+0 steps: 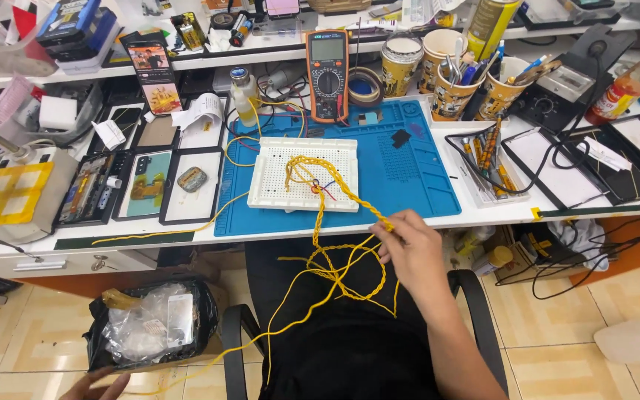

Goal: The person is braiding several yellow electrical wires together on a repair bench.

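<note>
where the twisted yellow wire [335, 222] trails off the white breadboard [305, 176] on the blue mat [409, 178] down over the lap, the right hand [409, 248] pinches it by the bench edge. the left hand [94, 385], fingers loosely spread, reaches low beside a box of plastic bags [150, 326].

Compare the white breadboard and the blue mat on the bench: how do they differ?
The white breadboard is smaller and lies on the blue mat, which spreads wider beneath it. The breadboard carries twisted yellow wire that runs to the right hand; the mat's right side holds only small dark bits. Both lie flat on the bench.
</note>
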